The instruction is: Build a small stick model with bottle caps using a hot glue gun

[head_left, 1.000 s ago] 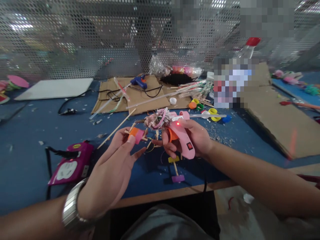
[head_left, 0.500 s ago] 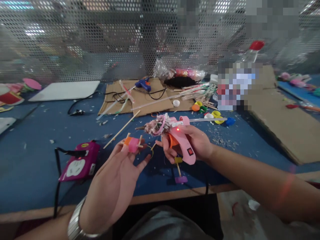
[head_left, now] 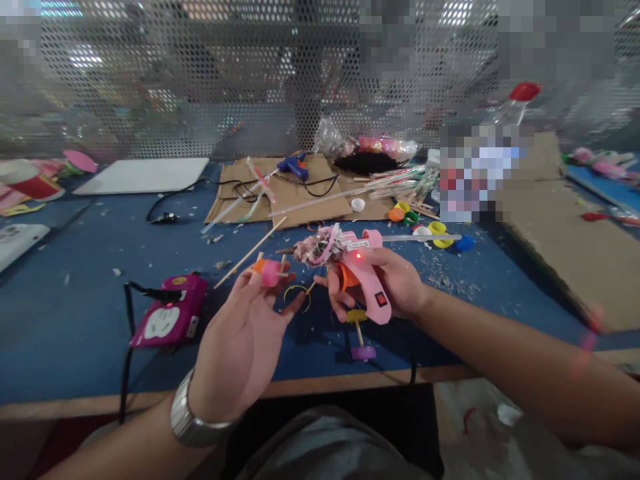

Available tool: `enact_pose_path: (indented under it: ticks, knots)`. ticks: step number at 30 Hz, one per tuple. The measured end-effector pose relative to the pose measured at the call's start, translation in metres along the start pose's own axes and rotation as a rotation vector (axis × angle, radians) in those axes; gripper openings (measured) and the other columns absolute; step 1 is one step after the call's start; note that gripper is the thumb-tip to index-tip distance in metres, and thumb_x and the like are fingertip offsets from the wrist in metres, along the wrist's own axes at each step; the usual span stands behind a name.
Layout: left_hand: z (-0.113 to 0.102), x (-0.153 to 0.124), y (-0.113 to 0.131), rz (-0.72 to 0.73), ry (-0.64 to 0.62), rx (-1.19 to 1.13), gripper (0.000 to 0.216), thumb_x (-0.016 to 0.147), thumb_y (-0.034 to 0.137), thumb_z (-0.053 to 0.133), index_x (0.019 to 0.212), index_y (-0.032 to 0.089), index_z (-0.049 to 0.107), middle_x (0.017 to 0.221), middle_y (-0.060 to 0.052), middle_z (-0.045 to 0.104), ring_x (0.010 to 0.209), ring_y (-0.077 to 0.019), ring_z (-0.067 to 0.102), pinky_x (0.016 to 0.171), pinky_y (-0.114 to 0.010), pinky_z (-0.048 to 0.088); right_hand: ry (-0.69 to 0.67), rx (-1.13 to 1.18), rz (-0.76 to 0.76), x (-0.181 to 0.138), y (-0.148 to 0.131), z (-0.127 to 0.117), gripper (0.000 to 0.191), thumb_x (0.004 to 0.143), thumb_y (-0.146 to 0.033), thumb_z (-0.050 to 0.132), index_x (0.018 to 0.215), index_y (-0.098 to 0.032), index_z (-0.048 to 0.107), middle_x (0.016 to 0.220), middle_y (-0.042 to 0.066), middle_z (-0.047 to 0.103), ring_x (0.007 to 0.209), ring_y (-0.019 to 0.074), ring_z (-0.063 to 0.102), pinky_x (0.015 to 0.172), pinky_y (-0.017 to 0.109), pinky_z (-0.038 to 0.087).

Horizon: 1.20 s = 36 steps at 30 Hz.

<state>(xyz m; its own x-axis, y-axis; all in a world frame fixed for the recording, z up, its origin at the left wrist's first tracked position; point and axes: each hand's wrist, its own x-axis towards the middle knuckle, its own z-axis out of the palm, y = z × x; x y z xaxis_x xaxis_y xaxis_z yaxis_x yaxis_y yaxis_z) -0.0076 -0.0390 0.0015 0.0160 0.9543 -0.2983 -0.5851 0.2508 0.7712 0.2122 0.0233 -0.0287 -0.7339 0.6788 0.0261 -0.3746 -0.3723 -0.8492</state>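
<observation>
My left hand (head_left: 243,340) pinches a small piece of orange and pink bottle caps (head_left: 271,273) with short wooden sticks poking out. Closed around the handle of a pink hot glue gun (head_left: 369,283) is my right hand (head_left: 403,283), its fingers near the orange trigger. The gun's nozzle, wrapped in greyish fluff, points left, just above the cap piece. A clear glue stick (head_left: 417,238) sticks out of its back. Below the gun lies a short stick with a yellow and a purple cap (head_left: 363,353). A thin yellow ring (head_left: 286,297) lies by my left fingertips.
A purple power box (head_left: 173,313) with a black cable stands at left. Behind it lies a long wooden stick (head_left: 250,253). A blue glue gun (head_left: 294,167) rests on cardboard (head_left: 320,210) at the back. Loose caps (head_left: 437,230) and a red-capped bottle (head_left: 525,92) are at right.
My left hand has shifted up and right with the cap piece, relative to the view. The nozzle now sits closer to its sticks. My right hand stays nearly still with the glue gun.
</observation>
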Motion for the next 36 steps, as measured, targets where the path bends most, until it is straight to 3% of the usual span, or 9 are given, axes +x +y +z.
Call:
enact_pose_path:
  ticks: [8, 14, 22, 36]
  knots:
    - [0.0031, -0.0002, -0.0006, 0.004, 0.015, -0.042, 0.018, 0.105, 0.036, 0.067, 0.092, 0.025, 0.072, 0.120, -0.008, 0.078, 0.141, -0.0359, 0.063, 0.116, -0.062, 0.057, 0.015, 0.019, -0.012, -0.0023, -0.0043, 0.0016, 0.051, 0.095, -0.066, 0.061, 0.087, -0.017, 0.071, 0.064, 0.003, 0.063, 0.068, 0.0254, 0.071, 0.069, 0.038, 0.057]
    - [0.0040, -0.0024, -0.0020, 0.004, 0.051, -0.094, 0.020, 0.107, 0.035, 0.062, 0.092, 0.024, 0.070, 0.117, -0.008, 0.076, 0.135, -0.0333, 0.065, 0.117, -0.062, 0.057, 0.053, 0.052, -0.099, -0.0010, -0.0082, 0.0026, 0.048, 0.096, -0.060, 0.059, 0.084, -0.015, 0.075, 0.065, 0.004, 0.063, 0.064, 0.0237, 0.067, 0.066, 0.036, 0.053]
    - [0.0047, -0.0035, -0.0008, 0.003, 0.049, -0.078, 0.020, 0.107, 0.035, 0.062, 0.094, 0.023, 0.072, 0.118, -0.011, 0.076, 0.133, -0.0339, 0.066, 0.116, -0.061, 0.058, 0.075, 0.050, -0.068, 0.0016, -0.0086, 0.0051, 0.047, 0.092, -0.062, 0.059, 0.083, -0.017, 0.069, 0.066, 0.004, 0.061, 0.062, 0.0236, 0.064, 0.064, 0.038, 0.052]
    - [0.0043, -0.0058, -0.0016, -0.012, 0.059, -0.091, 0.027, 0.109, 0.036, 0.057, 0.094, 0.024, 0.076, 0.123, -0.009, 0.075, 0.138, -0.0324, 0.063, 0.120, -0.059, 0.057, 0.073, 0.083, -0.032, 0.0021, -0.0039, 0.0045, 0.053, 0.094, -0.061, 0.058, 0.091, -0.012, 0.075, 0.069, 0.005, 0.064, 0.065, 0.0238, 0.068, 0.067, 0.037, 0.054]
